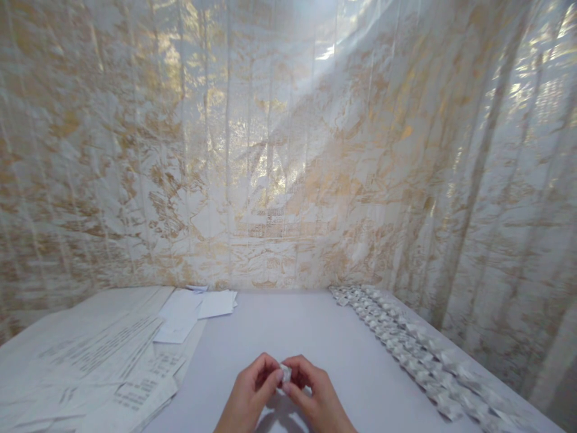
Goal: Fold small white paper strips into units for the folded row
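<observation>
Between the fingertips of both hands, low in the middle of the head view, is a small whitish folded piece of paper [285, 373]. My left hand [253, 390] pinches it from the left, thumb and fingers closed. On the other side, my right hand [317, 391] grips it with thumb and forefinger. The piece is held a little above the white tabletop [279, 325], where the hands cast a shadow. Its exact folded shape is too small to make out, and the fingers partly cover it.
Printed paper sheets [103, 355] lie in overlapping layers along the left side. Blank white slips [178, 316] rest at their far end. Several rows of small folded paper pieces [406, 349] run along the right edge. Shiny plastic sheeting [270, 150] hangs behind the table.
</observation>
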`<act>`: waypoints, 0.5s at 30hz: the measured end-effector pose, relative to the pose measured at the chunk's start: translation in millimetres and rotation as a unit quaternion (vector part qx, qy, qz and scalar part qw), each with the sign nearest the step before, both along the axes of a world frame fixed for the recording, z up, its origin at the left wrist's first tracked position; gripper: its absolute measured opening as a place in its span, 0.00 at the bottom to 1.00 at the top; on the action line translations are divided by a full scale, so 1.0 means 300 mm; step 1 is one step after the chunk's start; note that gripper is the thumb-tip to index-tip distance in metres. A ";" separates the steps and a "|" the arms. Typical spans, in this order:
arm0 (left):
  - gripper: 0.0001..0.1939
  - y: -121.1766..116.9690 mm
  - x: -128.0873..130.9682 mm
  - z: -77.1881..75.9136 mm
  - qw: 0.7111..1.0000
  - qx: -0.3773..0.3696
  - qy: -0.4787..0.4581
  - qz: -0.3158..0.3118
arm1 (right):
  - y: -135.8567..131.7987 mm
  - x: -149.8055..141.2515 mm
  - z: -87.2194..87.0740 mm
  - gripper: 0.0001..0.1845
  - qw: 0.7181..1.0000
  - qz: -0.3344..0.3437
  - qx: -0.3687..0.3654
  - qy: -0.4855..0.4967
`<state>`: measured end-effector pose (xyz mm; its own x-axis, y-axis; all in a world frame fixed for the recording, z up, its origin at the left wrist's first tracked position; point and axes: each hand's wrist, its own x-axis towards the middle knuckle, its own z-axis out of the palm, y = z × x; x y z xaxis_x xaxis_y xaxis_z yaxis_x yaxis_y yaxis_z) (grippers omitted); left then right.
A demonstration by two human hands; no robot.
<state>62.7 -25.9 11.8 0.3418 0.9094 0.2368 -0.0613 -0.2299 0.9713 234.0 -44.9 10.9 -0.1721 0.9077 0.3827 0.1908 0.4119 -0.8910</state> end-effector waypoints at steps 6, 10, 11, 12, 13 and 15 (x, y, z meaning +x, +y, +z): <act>0.23 -0.010 0.001 0.012 1.000 0.014 -0.007 -0.013 | -0.002 0.006 -0.005 0.26 1.000 0.016 0.004 -0.021; 0.22 -0.010 0.006 0.009 1.000 0.011 -0.024 -0.014 | -0.004 0.010 -0.006 0.24 0.997 -0.004 0.036 -0.068; 0.22 -0.010 0.006 0.009 1.000 0.011 -0.025 -0.015 | -0.004 0.012 -0.009 0.23 0.996 -0.011 0.044 -0.078; 0.22 -0.011 0.006 0.010 0.999 0.011 -0.026 -0.017 | -0.004 0.013 -0.014 0.22 0.995 -0.015 0.052 -0.088; 0.22 -0.012 0.006 0.011 0.999 0.013 -0.024 -0.021 | -0.004 0.015 -0.019 0.22 0.993 -0.017 0.059 -0.099; 0.21 -0.016 0.005 0.015 0.999 0.019 -0.015 -0.027 | -0.004 0.017 -0.029 0.21 0.990 -0.016 0.070 -0.121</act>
